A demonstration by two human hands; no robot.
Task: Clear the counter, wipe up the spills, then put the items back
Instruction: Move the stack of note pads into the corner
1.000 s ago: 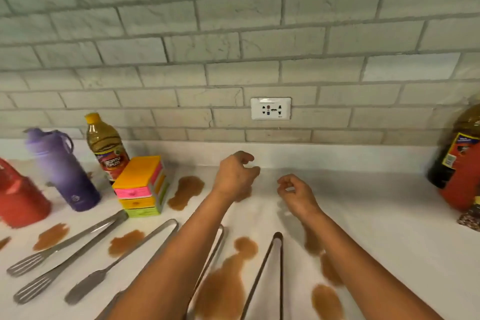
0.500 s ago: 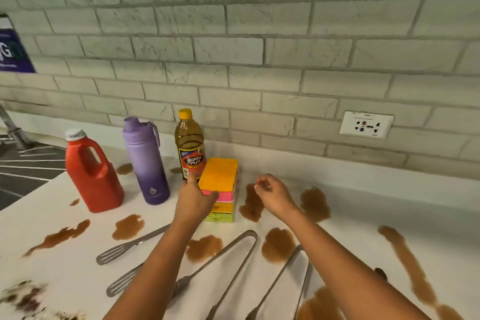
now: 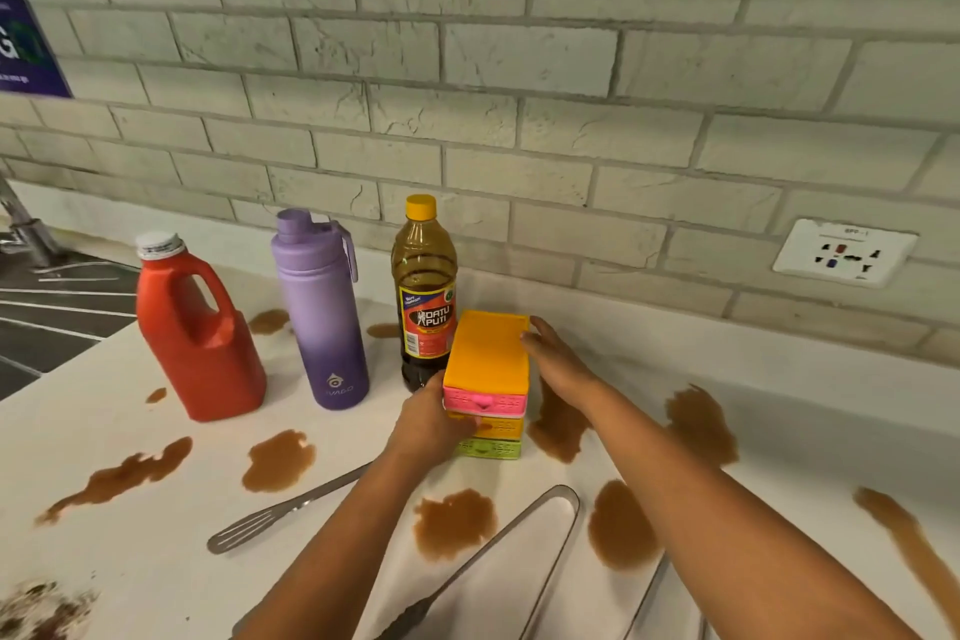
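1. Head view: both hands, which hung free over the counter a second ago, have now closed in on the small stacked plastic drawer unit with orange top and pink, orange and green drawers [image 3: 487, 379]. I judge the first clearing lift is beginning.
2. Left hand [image 3: 434, 424] grips the unit's front left corner, fingers curled across the drawer fronts. Right hand [image 3: 558, 364] presses its right side, fingers fairly straight along the top edge.
3. Unit stands on the white counter [image 3: 779, 411], not yet raised, touching or just beside the amber vinegar bottle with yellow cap [image 3: 425, 291].
4. Nearby to the left: purple insulated flask [image 3: 319, 312] and red plastic jug with white cap [image 3: 195, 327], both upright.
5. Brown spills [image 3: 278, 460] lie all round, one just beside the unit's right base; whether liquid runs beneath it I cannot tell.
6. Metal slotted spatula [image 3: 270, 520] and steel tongs [image 3: 519, 535] lie in front, under the forearms.
7. Risk, in my judgement: the loose drawers may slide out if the unit tilts; the bottle could be knocked.
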